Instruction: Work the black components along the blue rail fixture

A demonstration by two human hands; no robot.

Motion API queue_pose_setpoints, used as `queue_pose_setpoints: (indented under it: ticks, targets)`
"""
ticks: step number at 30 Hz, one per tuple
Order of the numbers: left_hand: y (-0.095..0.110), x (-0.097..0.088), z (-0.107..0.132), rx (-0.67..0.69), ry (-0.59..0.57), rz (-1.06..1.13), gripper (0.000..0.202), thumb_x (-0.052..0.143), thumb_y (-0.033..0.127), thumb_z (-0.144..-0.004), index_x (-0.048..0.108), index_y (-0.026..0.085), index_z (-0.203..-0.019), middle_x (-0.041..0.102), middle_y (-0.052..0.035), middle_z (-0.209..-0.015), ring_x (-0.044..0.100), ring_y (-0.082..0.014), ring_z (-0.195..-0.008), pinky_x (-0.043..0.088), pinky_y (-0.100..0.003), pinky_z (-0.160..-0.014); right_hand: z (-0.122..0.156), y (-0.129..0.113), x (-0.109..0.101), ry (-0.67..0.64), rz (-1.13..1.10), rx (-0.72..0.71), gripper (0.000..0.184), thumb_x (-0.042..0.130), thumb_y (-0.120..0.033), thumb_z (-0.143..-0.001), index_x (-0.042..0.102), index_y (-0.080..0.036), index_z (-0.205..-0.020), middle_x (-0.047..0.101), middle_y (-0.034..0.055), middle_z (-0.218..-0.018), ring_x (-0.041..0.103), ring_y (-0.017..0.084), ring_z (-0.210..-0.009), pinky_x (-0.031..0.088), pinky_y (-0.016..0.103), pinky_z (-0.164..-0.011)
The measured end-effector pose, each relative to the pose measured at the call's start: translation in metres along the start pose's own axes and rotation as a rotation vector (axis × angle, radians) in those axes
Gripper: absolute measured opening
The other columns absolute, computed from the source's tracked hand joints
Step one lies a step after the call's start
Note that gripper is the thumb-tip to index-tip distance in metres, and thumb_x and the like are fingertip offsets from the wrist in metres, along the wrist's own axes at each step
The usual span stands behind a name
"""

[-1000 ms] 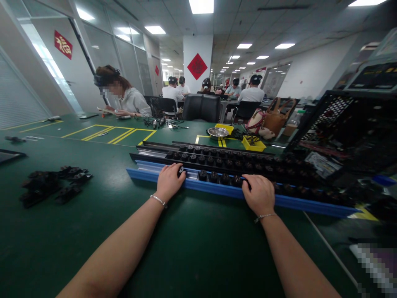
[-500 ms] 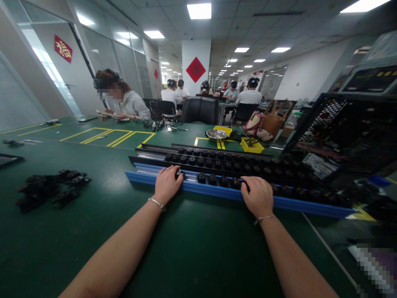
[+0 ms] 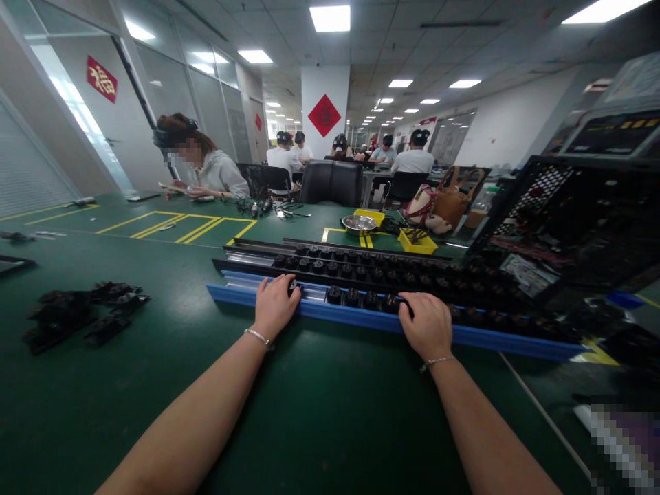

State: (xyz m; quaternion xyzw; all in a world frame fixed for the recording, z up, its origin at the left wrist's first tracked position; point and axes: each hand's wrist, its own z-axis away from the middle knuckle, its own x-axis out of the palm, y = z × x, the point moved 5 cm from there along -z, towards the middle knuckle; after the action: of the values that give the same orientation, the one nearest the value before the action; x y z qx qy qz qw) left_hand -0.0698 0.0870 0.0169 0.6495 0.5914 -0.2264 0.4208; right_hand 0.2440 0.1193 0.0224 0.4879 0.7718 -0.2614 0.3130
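Over the last second very little has changed: the left hand [image 3: 276, 302] has stayed palm-down on the left stretch of the blue rail [image 3: 495, 340], fingers curled over a small black part [image 3: 293, 285] seated in the rail's channel, and the right hand [image 3: 427, 324] has stayed draped over the rail further right, its fingertips among the row of black parts [image 3: 361, 300]. Only the view has drifted slightly, so the hands sit a little lower-left in the picture than before; the parts between them keep the same order. I judge that the work on this rail is paused or going very slowly, with both hands steadying or pressing rather than lifting. Whether the left hand truly grips its part or merely rests on it I cannot tell, and the right hand's fingers hide what they touch, so its hold cannot be told either. The blue rail lies across the middle of the green surface [image 3: 320, 412], just in front of two black rails [image 3: 330, 265] also filled with parts. A loose heap of black pieces [image 3: 77, 316] lies toward the surface's left edge. The right side is dark: a black crate [image 3: 577, 220] blurs into shadow and the rail's far end is hard to make out. A seated co-worker [image 3: 206, 168] works at the far left corner.
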Motion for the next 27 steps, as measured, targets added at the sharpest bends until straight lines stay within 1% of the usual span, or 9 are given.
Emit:
queue_pose_setpoints:
  ticks: [5,10,18,27]
  targets:
    - [-0.003,-0.001,0.001,-0.031,0.027,0.001,0.035,0.041,0.033,-0.085,0.057,0.021,-0.114,0.065,-0.0075,-0.115,0.055,-0.0211,-0.112,0.017,-0.045,-0.111,0.0,0.0,0.001,-0.007,0.009,-0.008,0.027,0.043,-0.028,-0.084,0.064,-0.02,-0.099,0.067,0.0056,-0.098,0.053,0.021,-0.098,0.035,0.037,-0.09]
    - [-0.006,-0.002,0.0,-0.056,0.03,0.01,0.035,0.04,0.033,-0.085,0.057,0.021,-0.114,0.065,-0.0078,-0.115,0.054,-0.0215,-0.113,0.012,-0.048,-0.111,0.0,0.001,0.002,0.012,0.021,-0.013,0.027,0.044,-0.028,-0.084,0.064,-0.02,-0.099,0.067,0.0049,-0.098,0.054,0.021,-0.098,0.035,0.036,-0.089]
    - [-0.012,-0.001,-0.002,-0.08,0.036,-0.006,0.037,0.041,0.031,-0.083,0.058,0.02,-0.114,0.065,-0.0094,-0.114,0.053,-0.0221,-0.114,0.014,-0.048,-0.111,0.0,0.001,0.002,0.014,0.014,-0.025,0.027,0.043,-0.028,-0.084,0.065,-0.02,-0.098,0.067,0.0058,-0.097,0.054,0.021,-0.097,0.036,0.037,-0.088]
    - [-0.014,-0.004,-0.003,-0.134,0.021,-0.009,0.037,0.041,0.029,-0.083,0.059,0.02,-0.113,0.064,-0.0099,-0.115,0.048,-0.0238,-0.12,0.009,-0.053,-0.111,-0.001,0.001,0.001,0.022,-0.004,-0.028,0.028,0.043,-0.028,-0.083,0.065,-0.02,-0.1,0.067,0.0062,-0.097,0.054,0.023,-0.098,0.036,0.038,-0.088]
